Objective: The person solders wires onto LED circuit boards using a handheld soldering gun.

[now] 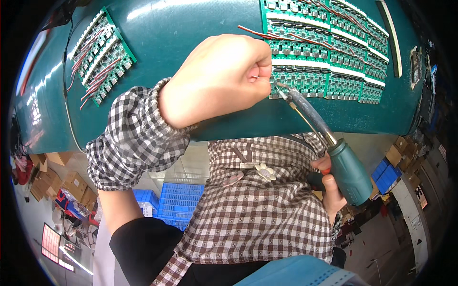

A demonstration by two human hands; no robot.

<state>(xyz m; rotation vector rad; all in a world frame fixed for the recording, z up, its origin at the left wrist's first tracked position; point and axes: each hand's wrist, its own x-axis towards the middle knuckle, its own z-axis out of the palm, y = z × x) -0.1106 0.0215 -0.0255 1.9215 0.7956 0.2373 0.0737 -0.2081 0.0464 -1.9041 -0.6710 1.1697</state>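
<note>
My right hand (334, 194) is wrapped round a soldering gun (352, 174) with a green handle and a thin solder feed tube along its metal barrel. Its tip reaches up-left to the near-left corner of a panel of green circuit boards (300, 74). Beside that tip, my left hand (222, 71) is closed in a pinch; a short piece of thin pale wire (255, 76) shows between its fingers. The pinched fingertips are partly hidden. Red and black wires (310, 44) lie across the panel, which carries white connector rows.
At the far left of the green table (181, 35) lies another circuit board panel (102, 57) with red and black wires. A cable (67, 102) runs down beside it. A long narrow strip (390, 40) lies right of the main panel. Blue crates (179, 200) and cardboard boxes (74, 186) stand below.
</note>
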